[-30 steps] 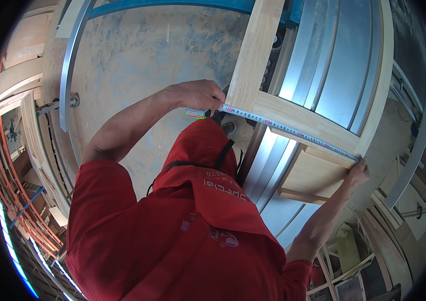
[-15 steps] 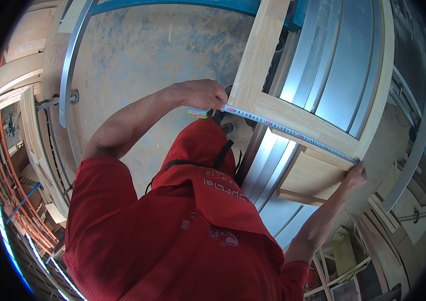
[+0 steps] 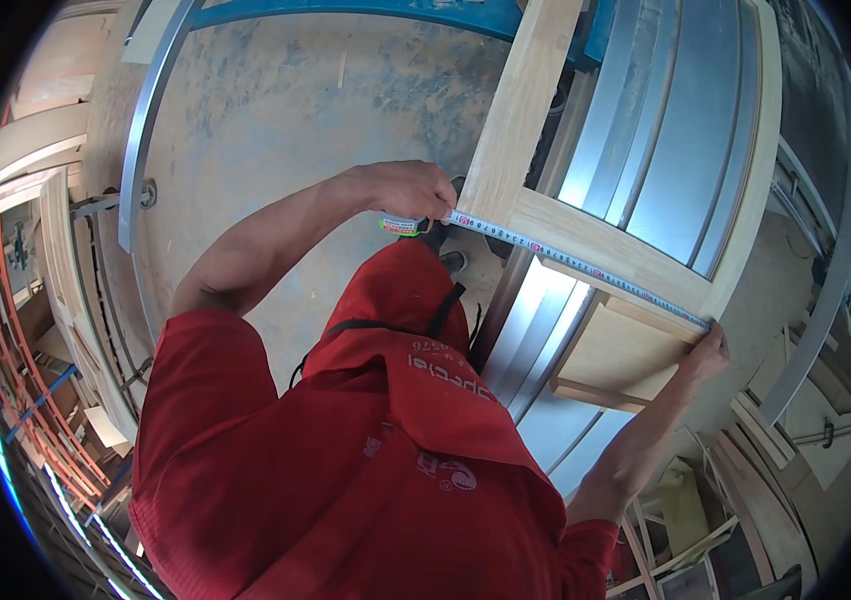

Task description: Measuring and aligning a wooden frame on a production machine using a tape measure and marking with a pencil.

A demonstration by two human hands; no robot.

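Observation:
My left hand [image 3: 413,190] is closed round a tape measure [image 3: 400,225] whose case has a green and white label. Its white blade [image 3: 585,268] runs out to the right along the cross rail of a pale wooden frame [image 3: 625,242]. At the blade's far end, by the frame's right-hand corner, my right hand [image 3: 709,352] pinches the tip between closed fingers. Under the frame lies a metal-topped bench [image 3: 535,330] with long grooves. A small wooden panel [image 3: 620,350] rests on it below the rail, close to my right hand.
A blue steel beam [image 3: 365,14] crosses the far side. A bent metal rail [image 3: 135,150] stands to the left, with orange bars [image 3: 20,350] beyond it. Wood offcuts [image 3: 745,500] and a yellowish cloth [image 3: 683,505] lie at the lower right.
The view has shifted very slightly. Both hands keep the tape stretched along the rail, and nothing else has visibly moved.

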